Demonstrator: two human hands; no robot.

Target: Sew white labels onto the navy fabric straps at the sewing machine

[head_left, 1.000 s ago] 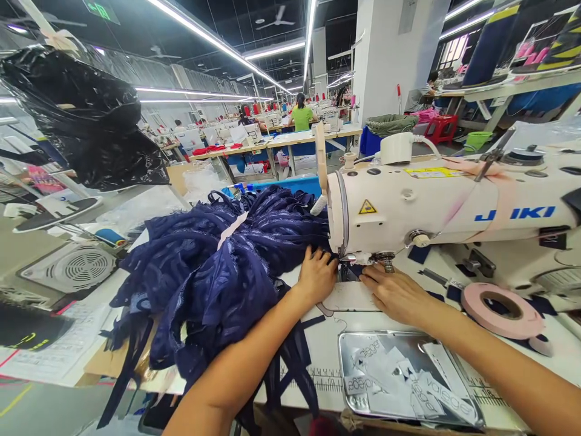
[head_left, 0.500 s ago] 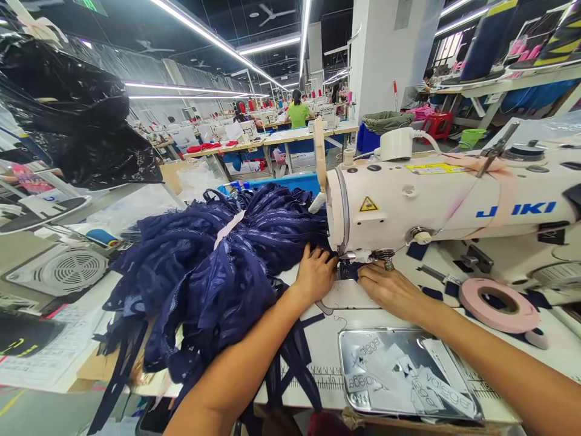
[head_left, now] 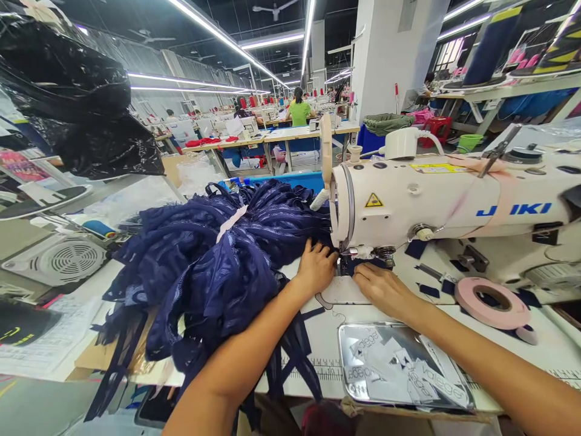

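Note:
A navy piece of fabric (head_left: pixel 351 264) lies under the needle area of a white sewing machine (head_left: pixel 454 200). My left hand (head_left: pixel 318 266) is at the left of the presser foot, its fingers bent and closed on the navy cloth. On the right side, my right hand (head_left: pixel 379 286) pinches the same piece, fingertips close to the foot. The machine head partly hides the cloth and the fingertips. Beside my left forearm is a big heap of navy lace-edged garments (head_left: pixel 227 254), gathered by a pale band (head_left: pixel 231 223).
A metal tray (head_left: pixel 403 366) with white printed labels sits at the table's front edge. Right of it lies a pink tape roll (head_left: pixel 492 301) among navy scraps. A black plastic bag (head_left: pixel 86 103) hangs at left. A person in green (head_left: pixel 298 112) sits farther back.
My right hand has shifted slightly left, nearer the presser foot, and more navy fabric shows behind its fingers. My left hand stays in nearly the same place. The view has tilted slightly.

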